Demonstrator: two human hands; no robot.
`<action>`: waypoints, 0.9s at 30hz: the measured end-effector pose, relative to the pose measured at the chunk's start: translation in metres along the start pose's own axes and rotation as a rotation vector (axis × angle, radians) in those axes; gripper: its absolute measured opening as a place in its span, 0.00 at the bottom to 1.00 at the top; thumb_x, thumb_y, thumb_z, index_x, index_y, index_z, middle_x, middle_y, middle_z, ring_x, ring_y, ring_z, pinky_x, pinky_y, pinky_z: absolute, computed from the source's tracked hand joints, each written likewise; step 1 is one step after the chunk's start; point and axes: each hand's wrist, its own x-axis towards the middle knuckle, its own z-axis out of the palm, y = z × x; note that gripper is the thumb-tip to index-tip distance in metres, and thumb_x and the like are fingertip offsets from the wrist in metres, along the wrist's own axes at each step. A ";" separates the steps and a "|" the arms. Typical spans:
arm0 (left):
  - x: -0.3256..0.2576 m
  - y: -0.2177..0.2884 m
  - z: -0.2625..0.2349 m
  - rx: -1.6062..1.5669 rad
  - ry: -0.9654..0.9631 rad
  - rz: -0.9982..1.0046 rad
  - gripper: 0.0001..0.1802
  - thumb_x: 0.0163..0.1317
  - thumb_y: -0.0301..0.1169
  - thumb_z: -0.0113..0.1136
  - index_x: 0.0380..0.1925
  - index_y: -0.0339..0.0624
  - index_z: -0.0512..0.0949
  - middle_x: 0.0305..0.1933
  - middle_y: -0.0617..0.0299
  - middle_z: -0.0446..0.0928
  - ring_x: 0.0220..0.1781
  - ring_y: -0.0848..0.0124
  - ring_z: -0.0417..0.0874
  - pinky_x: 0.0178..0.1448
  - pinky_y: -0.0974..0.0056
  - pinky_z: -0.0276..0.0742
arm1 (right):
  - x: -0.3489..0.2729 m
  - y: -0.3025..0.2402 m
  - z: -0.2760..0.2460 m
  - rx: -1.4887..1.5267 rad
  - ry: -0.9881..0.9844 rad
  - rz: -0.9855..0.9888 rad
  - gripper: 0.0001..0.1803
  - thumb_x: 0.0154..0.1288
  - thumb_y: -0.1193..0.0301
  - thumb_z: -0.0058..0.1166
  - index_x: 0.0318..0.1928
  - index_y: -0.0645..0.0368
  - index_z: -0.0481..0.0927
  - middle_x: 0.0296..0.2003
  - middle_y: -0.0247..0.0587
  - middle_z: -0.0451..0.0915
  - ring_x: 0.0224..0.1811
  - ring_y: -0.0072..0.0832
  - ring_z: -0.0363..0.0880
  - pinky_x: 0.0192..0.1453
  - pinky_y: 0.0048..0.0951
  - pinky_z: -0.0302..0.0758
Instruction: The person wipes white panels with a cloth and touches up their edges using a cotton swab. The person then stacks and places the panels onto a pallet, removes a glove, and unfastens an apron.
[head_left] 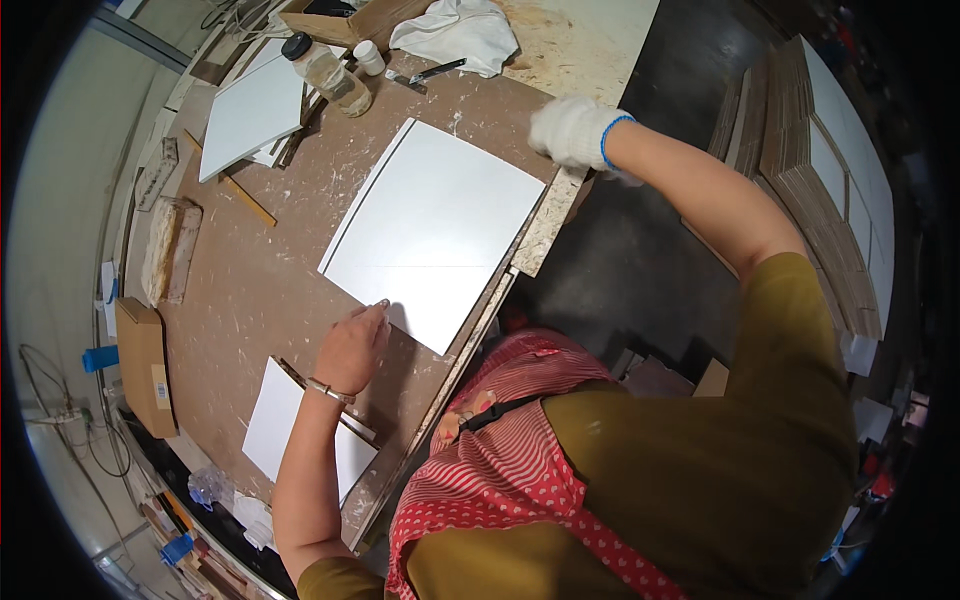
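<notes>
A white flat panel (440, 235) with a dark groove along its left side lies on the brown worktable (250, 290). My bare left hand (355, 345), with a bracelet at the wrist, is closed at the panel's near left edge. Its fingertips are pressed together there, and what they pinch, if anything, is too small to make out. My right hand (575, 133), in a white knitted glove with a blue cuff, is at the table's right edge, close to the panel's far right corner. The glove looks rounded and its fingers are hard to see.
More white panels (255, 115) are stacked at the far left, near a capped clear bottle (335, 80), a small white bottle (369, 57) and a white cloth (458, 38). Another white panel (275, 420) lies by my left forearm. Flattened cardboard (800, 150) stands stacked on the right.
</notes>
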 end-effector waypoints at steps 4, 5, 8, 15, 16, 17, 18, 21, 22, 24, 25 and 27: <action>0.001 0.000 -0.001 0.028 0.011 0.018 0.15 0.63 0.32 0.48 0.46 0.36 0.74 0.41 0.49 0.79 0.45 0.53 0.79 0.47 0.51 0.73 | -0.001 -0.015 0.006 0.179 0.462 0.057 0.09 0.54 0.74 0.50 0.37 0.55 0.80 0.38 0.44 0.78 0.43 0.43 0.79 0.45 0.40 0.77; 0.001 0.001 -0.001 0.032 0.004 0.012 0.15 0.63 0.32 0.48 0.46 0.36 0.74 0.41 0.49 0.79 0.44 0.53 0.79 0.46 0.51 0.73 | -0.003 -0.025 0.013 0.179 0.481 0.026 0.07 0.53 0.76 0.52 0.35 0.57 0.79 0.37 0.44 0.78 0.42 0.43 0.79 0.45 0.40 0.77; 0.002 -0.002 0.003 0.072 0.001 0.008 0.15 0.63 0.32 0.48 0.46 0.37 0.73 0.41 0.49 0.79 0.46 0.54 0.78 0.49 0.51 0.73 | -0.036 -0.008 -0.008 0.102 0.322 -0.125 0.09 0.51 0.77 0.53 0.36 0.60 0.77 0.40 0.44 0.78 0.43 0.40 0.79 0.46 0.38 0.76; 0.003 0.003 0.001 0.057 -0.017 0.003 0.14 0.63 0.32 0.49 0.45 0.37 0.73 0.42 0.51 0.79 0.49 0.56 0.78 0.50 0.51 0.72 | -0.034 0.004 0.037 0.648 0.174 0.193 0.21 0.59 0.71 0.46 0.54 0.58 0.73 0.47 0.51 0.78 0.48 0.38 0.79 0.51 0.34 0.75; 0.004 0.003 0.002 0.104 -0.003 0.014 0.14 0.63 0.32 0.49 0.46 0.37 0.73 0.42 0.51 0.79 0.49 0.56 0.78 0.49 0.51 0.73 | -0.029 0.000 0.056 0.665 0.434 0.053 0.23 0.59 0.70 0.47 0.57 0.58 0.72 0.46 0.52 0.79 0.46 0.42 0.79 0.50 0.37 0.75; 0.002 0.002 0.004 0.150 0.011 0.015 0.14 0.62 0.32 0.49 0.46 0.37 0.73 0.42 0.52 0.79 0.49 0.56 0.78 0.49 0.51 0.73 | -0.034 -0.013 0.054 0.755 0.353 0.069 0.25 0.59 0.70 0.47 0.59 0.56 0.69 0.45 0.52 0.79 0.46 0.44 0.79 0.50 0.38 0.75; 0.002 0.002 0.003 0.148 0.010 0.015 0.14 0.62 0.32 0.49 0.46 0.37 0.73 0.42 0.52 0.79 0.49 0.56 0.78 0.49 0.51 0.73 | -0.042 -0.028 0.052 0.843 0.270 0.089 0.27 0.60 0.69 0.46 0.62 0.54 0.66 0.44 0.53 0.79 0.47 0.46 0.78 0.51 0.38 0.74; -0.005 0.008 0.005 0.161 -0.037 0.027 0.16 0.62 0.32 0.49 0.48 0.36 0.72 0.44 0.52 0.79 0.49 0.56 0.79 0.47 0.53 0.75 | -0.058 -0.040 0.075 0.851 0.238 0.098 0.26 0.61 0.68 0.45 0.61 0.54 0.67 0.43 0.54 0.79 0.47 0.48 0.77 0.51 0.38 0.73; -0.009 0.009 0.007 0.175 -0.034 0.026 0.17 0.62 0.31 0.49 0.49 0.35 0.72 0.44 0.53 0.79 0.49 0.57 0.79 0.47 0.53 0.75 | -0.068 -0.043 0.074 0.943 0.162 0.098 0.25 0.61 0.67 0.45 0.61 0.55 0.68 0.43 0.54 0.78 0.47 0.48 0.77 0.52 0.38 0.73; -0.016 0.008 0.013 0.190 -0.027 0.039 0.18 0.62 0.31 0.50 0.49 0.34 0.72 0.44 0.53 0.80 0.49 0.57 0.79 0.47 0.54 0.75 | -0.089 -0.048 0.081 1.074 0.144 0.060 0.26 0.63 0.64 0.47 0.61 0.59 0.67 0.51 0.53 0.76 0.55 0.41 0.74 0.59 0.33 0.69; -0.020 0.007 0.020 0.196 0.009 0.096 0.18 0.61 0.31 0.50 0.50 0.33 0.72 0.46 0.53 0.79 0.49 0.57 0.79 0.48 0.54 0.75 | -0.093 -0.056 0.092 1.226 0.191 0.052 0.26 0.63 0.63 0.48 0.59 0.60 0.69 0.50 0.53 0.76 0.54 0.42 0.74 0.59 0.34 0.69; -0.026 0.010 0.024 0.204 0.047 0.162 0.18 0.61 0.30 0.50 0.50 0.33 0.72 0.48 0.54 0.79 0.50 0.57 0.79 0.49 0.54 0.75 | -0.087 -0.064 0.130 1.428 0.279 -0.114 0.23 0.62 0.62 0.50 0.54 0.63 0.72 0.48 0.51 0.77 0.53 0.40 0.74 0.59 0.34 0.69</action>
